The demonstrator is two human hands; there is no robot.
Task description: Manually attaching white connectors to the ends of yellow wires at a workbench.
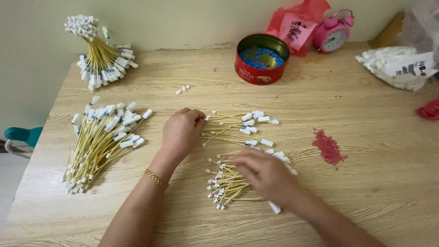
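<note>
- Nearest the camera, the right hand (pixel 267 176) lies palm-down over a loose pile of yellow wires (pixel 228 183) with small white connectors at their ends; it is blurred, its fingers spread across the wires and touching them, and I cannot tell whether it grips any.
- A white connector (pixel 275 208) pokes out from beneath that hand at its near edge.
- The left hand (pixel 183 131), with a gold bracelet (pixel 156 179) at the wrist, rests curled just beyond, its fingertips pinched on the ends of a second spread of yellow wires (pixel 238 128), which fans out to the right on the bench (pixel 366 192).
- The two spreads lie just beside each other at the middle of the bench, between the hands.
- To the left, well apart from the hands, a larger heap of wires (pixel 103 142) lies flat, its bigger white plugs pointing away from the camera.
- To the right, a small patch of red granules (pixel 328 147) sits on the wood.
- Farther on, a few loose white pieces (pixel 182 89) lie alone.
- At the far left, a tied bundle of wires (pixel 98 57) stands upright against the wall.
- At the far middle, a round red tin (pixel 261 58) stands open, with blue bits inside.
- Behind it sit a red plastic bag (pixel 297 20) and a pink alarm clock (pixel 334 33).
- At the far right, a clear bag of white connectors (pixel 402 66) rests near the bench edge.
</note>
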